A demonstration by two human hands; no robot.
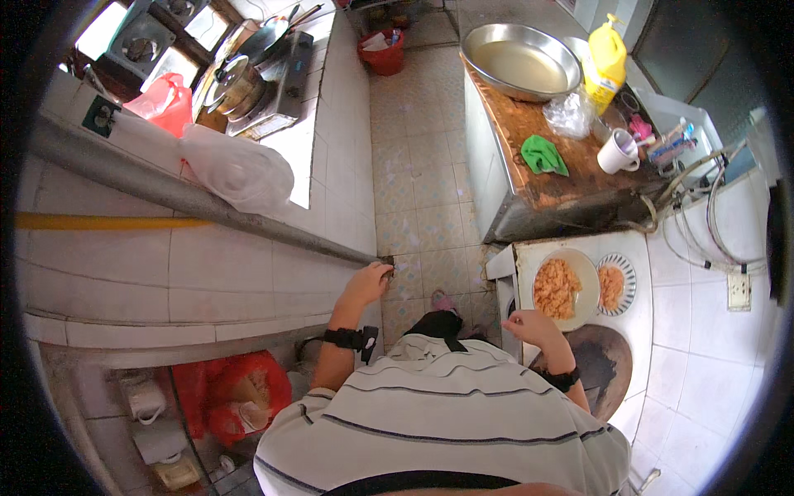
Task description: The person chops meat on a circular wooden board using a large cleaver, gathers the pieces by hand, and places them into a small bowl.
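My left hand hangs over the floor beside the tiled wall on the left, its fingers loosely bent. Nothing shows in it, and the end of a grey pipe lies just behind its fingertips. In front of my waist, my right hand is loosely curled and looks empty. Nearest to it is a large pale bowl of orange-pink minced food. Right of that bowl sits a patterned plate with a smaller portion of similar food. Both dishes rest on a white tiled ledge.
A wooden counter carries a steel basin of cloudy water, a green cloth, a white mug and a yellow pump bottle. At left, a glass-lidded pot stands on a gas stove. A red bin stands on the floor ahead.
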